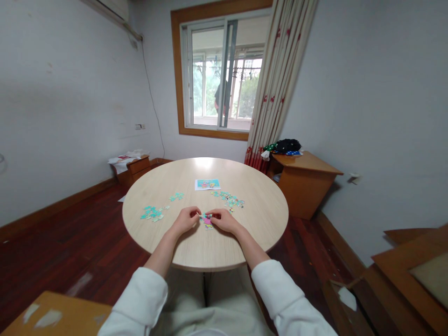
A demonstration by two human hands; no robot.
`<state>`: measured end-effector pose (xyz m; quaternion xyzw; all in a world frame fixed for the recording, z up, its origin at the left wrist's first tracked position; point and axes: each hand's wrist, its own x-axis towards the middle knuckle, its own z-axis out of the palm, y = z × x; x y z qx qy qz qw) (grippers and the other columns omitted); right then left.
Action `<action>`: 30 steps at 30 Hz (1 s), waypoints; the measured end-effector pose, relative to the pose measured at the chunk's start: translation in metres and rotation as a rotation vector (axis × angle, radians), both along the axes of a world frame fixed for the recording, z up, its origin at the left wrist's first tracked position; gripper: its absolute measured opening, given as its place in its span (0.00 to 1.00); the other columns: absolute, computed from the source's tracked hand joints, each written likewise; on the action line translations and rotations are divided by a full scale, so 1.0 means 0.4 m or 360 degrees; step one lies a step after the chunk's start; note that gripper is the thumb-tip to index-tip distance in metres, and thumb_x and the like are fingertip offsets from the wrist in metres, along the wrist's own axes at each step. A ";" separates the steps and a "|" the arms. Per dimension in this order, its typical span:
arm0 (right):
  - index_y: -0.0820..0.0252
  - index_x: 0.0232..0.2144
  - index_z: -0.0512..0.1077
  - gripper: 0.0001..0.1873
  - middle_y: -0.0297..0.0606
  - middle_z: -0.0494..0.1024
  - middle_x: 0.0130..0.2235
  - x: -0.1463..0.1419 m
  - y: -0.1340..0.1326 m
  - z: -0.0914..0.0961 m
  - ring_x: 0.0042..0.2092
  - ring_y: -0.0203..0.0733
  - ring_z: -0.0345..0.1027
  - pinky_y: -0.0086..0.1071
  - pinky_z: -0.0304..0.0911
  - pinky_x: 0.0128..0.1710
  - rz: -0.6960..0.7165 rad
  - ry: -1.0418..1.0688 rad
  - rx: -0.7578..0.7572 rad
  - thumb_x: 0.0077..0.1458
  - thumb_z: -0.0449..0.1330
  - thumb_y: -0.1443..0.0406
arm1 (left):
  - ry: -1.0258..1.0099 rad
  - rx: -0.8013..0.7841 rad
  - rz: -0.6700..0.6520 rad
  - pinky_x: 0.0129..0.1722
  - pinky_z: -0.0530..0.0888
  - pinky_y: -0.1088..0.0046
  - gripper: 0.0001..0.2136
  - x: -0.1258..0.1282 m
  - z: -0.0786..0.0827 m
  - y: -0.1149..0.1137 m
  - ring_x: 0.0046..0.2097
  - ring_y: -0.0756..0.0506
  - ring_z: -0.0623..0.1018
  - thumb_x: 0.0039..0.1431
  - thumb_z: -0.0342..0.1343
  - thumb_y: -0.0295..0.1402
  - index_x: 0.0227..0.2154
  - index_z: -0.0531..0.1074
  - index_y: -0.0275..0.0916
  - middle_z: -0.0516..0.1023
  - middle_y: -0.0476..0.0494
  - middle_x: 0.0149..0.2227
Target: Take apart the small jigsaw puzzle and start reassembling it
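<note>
A small joined patch of jigsaw puzzle (207, 222), pink with teal and yellow, lies flat on the round table between my hands. My left hand (187, 220) is closed at the patch's left edge, thumb and fingers pinched on a light jigsaw piece (200, 215). From the right, my right hand (224, 220) reaches over the patch with fingers curled and tips pressed on its pieces. The fingers partly cover the patch's upper and right edges. Beyond it lies a picture card (207, 184) in turquoise with colourful figures.
Loose teal pieces (152, 213) lie at the table's left, with a smaller group (177, 196) nearer the middle. Mixed-colour pieces (231, 199) spread behind my right hand. The round table (203, 254) has a wooden cabinet (301, 179) to its right and a drawer unit (138, 167) behind left.
</note>
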<state>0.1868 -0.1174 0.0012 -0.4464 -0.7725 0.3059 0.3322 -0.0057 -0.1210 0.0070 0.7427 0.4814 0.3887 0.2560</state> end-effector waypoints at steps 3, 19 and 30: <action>0.61 0.41 0.77 0.17 0.31 0.73 0.24 0.001 0.000 0.004 0.26 0.32 0.60 0.27 0.58 0.30 -0.0003 0.0103 -0.0022 0.48 0.55 0.70 | 0.0035 -0.0014 -0.0002 0.27 0.63 0.76 0.11 0.002 -0.004 0.002 0.25 0.51 0.67 0.45 0.47 0.26 0.27 0.76 0.33 0.70 0.50 0.20; 0.62 0.33 0.77 0.17 0.29 0.67 0.21 0.016 0.030 -0.013 0.23 0.31 0.54 0.27 0.54 0.26 -0.0168 0.0561 0.0085 0.42 0.52 0.67 | 0.0173 -0.0102 -0.0029 0.35 0.68 0.75 0.14 0.004 -0.016 0.010 0.30 0.48 0.74 0.46 0.47 0.25 0.29 0.78 0.35 0.79 0.45 0.28; 0.61 0.24 0.72 0.13 0.32 0.70 0.22 0.082 0.062 -0.001 0.25 0.36 0.58 0.29 0.55 0.26 -0.1077 0.1061 0.0314 0.41 0.50 0.62 | 0.0168 0.0005 0.0167 0.29 0.63 0.75 0.10 -0.004 -0.016 0.015 0.26 0.50 0.68 0.44 0.46 0.28 0.18 0.72 0.35 0.70 0.49 0.19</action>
